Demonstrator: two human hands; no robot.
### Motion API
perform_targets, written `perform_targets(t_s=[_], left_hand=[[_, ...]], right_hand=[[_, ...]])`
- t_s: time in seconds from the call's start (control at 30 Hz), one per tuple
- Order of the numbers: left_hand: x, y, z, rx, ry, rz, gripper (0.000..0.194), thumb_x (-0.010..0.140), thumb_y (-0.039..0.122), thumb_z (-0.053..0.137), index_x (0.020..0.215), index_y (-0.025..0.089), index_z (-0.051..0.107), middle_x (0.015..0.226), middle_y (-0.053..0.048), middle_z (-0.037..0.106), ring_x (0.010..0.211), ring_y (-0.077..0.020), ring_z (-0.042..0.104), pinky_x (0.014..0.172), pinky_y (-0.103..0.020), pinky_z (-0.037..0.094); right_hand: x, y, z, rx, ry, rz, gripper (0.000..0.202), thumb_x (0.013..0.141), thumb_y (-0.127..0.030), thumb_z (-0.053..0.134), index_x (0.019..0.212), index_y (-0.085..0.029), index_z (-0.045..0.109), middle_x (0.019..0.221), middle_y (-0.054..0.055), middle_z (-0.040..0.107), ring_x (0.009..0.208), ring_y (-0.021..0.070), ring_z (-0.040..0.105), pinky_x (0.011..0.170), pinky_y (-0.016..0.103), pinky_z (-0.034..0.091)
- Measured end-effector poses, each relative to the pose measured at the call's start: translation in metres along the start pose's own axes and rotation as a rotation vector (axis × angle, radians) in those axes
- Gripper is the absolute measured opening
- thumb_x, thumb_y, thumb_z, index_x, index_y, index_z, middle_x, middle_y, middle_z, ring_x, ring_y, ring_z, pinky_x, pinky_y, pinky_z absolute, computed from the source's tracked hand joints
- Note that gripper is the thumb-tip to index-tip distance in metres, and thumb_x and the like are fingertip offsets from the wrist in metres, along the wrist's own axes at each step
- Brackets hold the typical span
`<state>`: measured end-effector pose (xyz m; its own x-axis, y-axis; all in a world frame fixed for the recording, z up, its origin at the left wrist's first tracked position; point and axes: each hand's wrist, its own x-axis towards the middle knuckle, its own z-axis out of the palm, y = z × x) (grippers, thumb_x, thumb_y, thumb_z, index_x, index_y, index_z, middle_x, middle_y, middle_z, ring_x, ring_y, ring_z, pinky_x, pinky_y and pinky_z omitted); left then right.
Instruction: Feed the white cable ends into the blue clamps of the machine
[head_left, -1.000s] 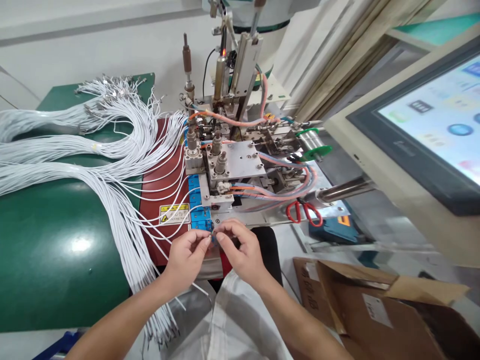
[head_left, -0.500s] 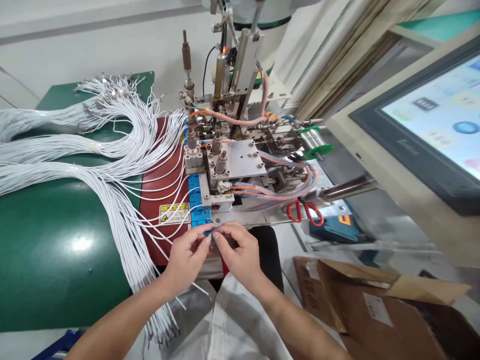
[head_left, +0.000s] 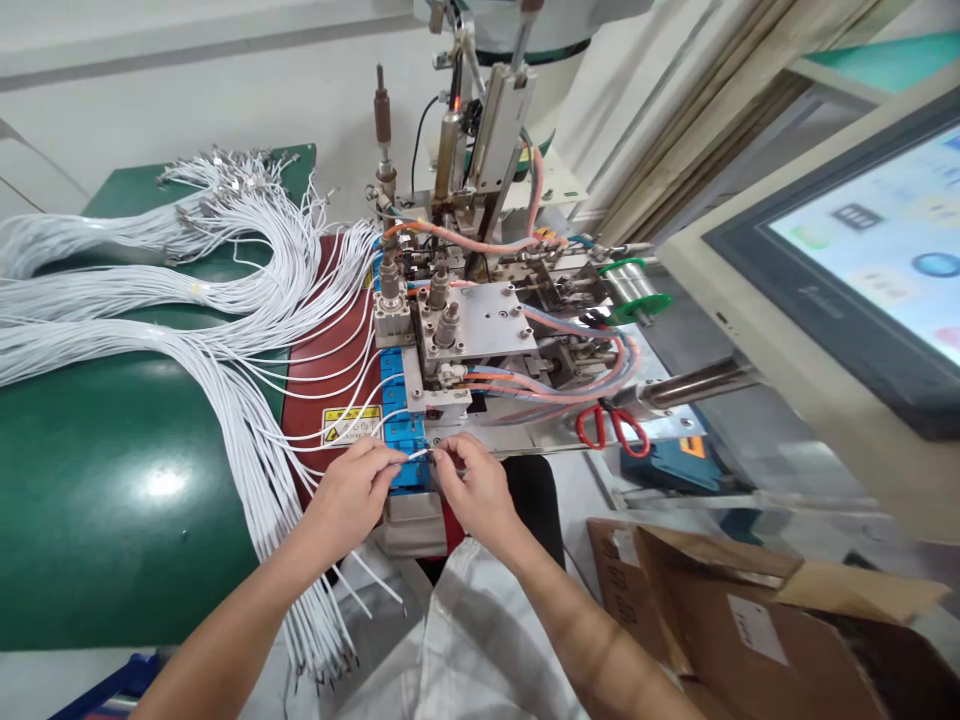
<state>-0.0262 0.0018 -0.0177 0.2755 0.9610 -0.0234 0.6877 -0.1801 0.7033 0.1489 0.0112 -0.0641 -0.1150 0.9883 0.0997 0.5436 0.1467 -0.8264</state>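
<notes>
My left hand (head_left: 351,495) is closed in a pinch on a white cable (head_left: 418,455) at the near end of the blue fixture strip (head_left: 405,428). The cable's short end spans the gap to my right hand (head_left: 477,490). Thumb and forefinger of that hand are pressed together at the cable's tip, where a small dark part shows that is too small to make out. Other white cables (head_left: 341,432) run from a big bundle on the left into slots of the blue strip, just beyond my left hand.
A machine with a metal plate (head_left: 487,318) stands beyond my hands. Red-handled scissors (head_left: 613,430) lie at its near right edge, below a solder wire spool (head_left: 631,290). A screen (head_left: 870,250) juts in at right over a cardboard box (head_left: 750,620). The green table (head_left: 112,500) carries cable bundles.
My left hand has drawn a little to the left, away from my right fingertips. A length of white cable now shows between the hands. The view has shifted slightly.
</notes>
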Motion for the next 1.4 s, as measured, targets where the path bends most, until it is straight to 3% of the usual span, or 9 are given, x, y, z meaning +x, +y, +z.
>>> perform_targets(t_s=[0.2, 0.4, 0.6, 0.77, 0.97, 1.13, 1.33, 1.4], left_hand=[[0.007, 0.0, 0.004, 0.12, 0.034, -0.005, 0.023, 0.084, 0.012, 0.042, 0.092, 0.018, 0.062, 0.087, -0.005, 0.06, 0.082, -0.0171, 0.057, 0.077, -0.032, 0.046], [0.011, 0.007, 0.003, 0.237, -0.006, -0.065, 0.019, 0.083, 0.01, 0.041, 0.085, 0.016, 0.06, 0.081, -0.005, 0.06, 0.078, -0.0187, 0.058, 0.074, -0.033, 0.046], [0.01, 0.005, 0.004, 0.261, -0.02, -0.005, 0.022, 0.084, 0.009, 0.04, 0.087, 0.014, 0.06, 0.082, -0.008, 0.06, 0.08, -0.0196, 0.057, 0.075, -0.033, 0.046], [0.009, 0.001, 0.006, 0.265, -0.008, 0.025, 0.023, 0.084, 0.009, 0.038, 0.088, 0.014, 0.06, 0.082, -0.008, 0.06, 0.079, -0.0195, 0.057, 0.074, -0.033, 0.046], [0.006, 0.004, 0.007, 0.354, 0.005, 0.019, 0.024, 0.085, 0.01, 0.038, 0.089, 0.015, 0.061, 0.083, -0.008, 0.06, 0.079, -0.0196, 0.057, 0.073, -0.033, 0.046], [0.001, 0.005, 0.008, 0.539, 0.025, 0.129, 0.024, 0.083, 0.008, 0.04, 0.087, 0.015, 0.063, 0.079, -0.008, 0.062, 0.076, -0.0216, 0.055, 0.074, -0.038, 0.047], [-0.007, 0.001, 0.0, 0.442, 0.093, 0.178, 0.03, 0.086, 0.012, 0.037, 0.112, 0.012, 0.053, 0.109, -0.013, 0.059, 0.101, -0.0233, 0.054, 0.088, -0.04, 0.044], [-0.016, 0.007, -0.009, 0.357, 0.018, 0.168, 0.028, 0.088, 0.018, 0.036, 0.108, 0.016, 0.056, 0.107, -0.01, 0.061, 0.1, -0.0215, 0.055, 0.087, -0.038, 0.044]], right_hand=[[0.003, -0.002, -0.001, -0.101, -0.039, 0.029, 0.013, 0.081, -0.023, 0.044, 0.073, -0.019, 0.053, 0.073, 0.003, 0.058, 0.071, 0.0175, 0.055, 0.065, 0.028, 0.04], [0.008, 0.002, -0.003, -0.086, -0.123, 0.061, 0.012, 0.08, -0.022, 0.044, 0.071, -0.02, 0.052, 0.072, 0.002, 0.058, 0.067, 0.0162, 0.053, 0.061, 0.026, 0.038], [0.017, 0.004, -0.006, -0.097, -0.178, -0.061, 0.026, 0.088, -0.029, 0.034, 0.069, -0.02, 0.048, 0.071, 0.002, 0.054, 0.071, 0.0157, 0.051, 0.065, 0.026, 0.037], [0.021, 0.003, 0.0, -0.176, -0.121, -0.134, 0.03, 0.089, -0.03, 0.032, 0.062, -0.02, 0.043, 0.064, 0.001, 0.049, 0.066, 0.0157, 0.048, 0.064, 0.027, 0.034], [0.012, 0.004, 0.013, -0.048, -0.034, 0.015, 0.03, 0.088, -0.028, 0.03, 0.06, -0.021, 0.039, 0.057, -0.002, 0.044, 0.055, 0.0133, 0.044, 0.054, 0.024, 0.032], [0.013, 0.005, 0.01, 0.036, -0.053, 0.09, 0.033, 0.086, -0.035, 0.036, 0.057, -0.021, 0.041, 0.054, -0.003, 0.045, 0.054, 0.0126, 0.044, 0.053, 0.023, 0.032], [0.013, 0.008, 0.0, 0.267, 0.144, 0.202, 0.031, 0.085, -0.041, 0.04, 0.066, -0.019, 0.05, 0.058, -0.002, 0.05, 0.058, 0.0128, 0.048, 0.058, 0.023, 0.037], [0.011, 0.008, -0.005, 0.336, 0.182, 0.199, 0.032, 0.085, -0.042, 0.041, 0.066, -0.018, 0.052, 0.059, -0.002, 0.052, 0.058, 0.0129, 0.048, 0.058, 0.024, 0.037]])
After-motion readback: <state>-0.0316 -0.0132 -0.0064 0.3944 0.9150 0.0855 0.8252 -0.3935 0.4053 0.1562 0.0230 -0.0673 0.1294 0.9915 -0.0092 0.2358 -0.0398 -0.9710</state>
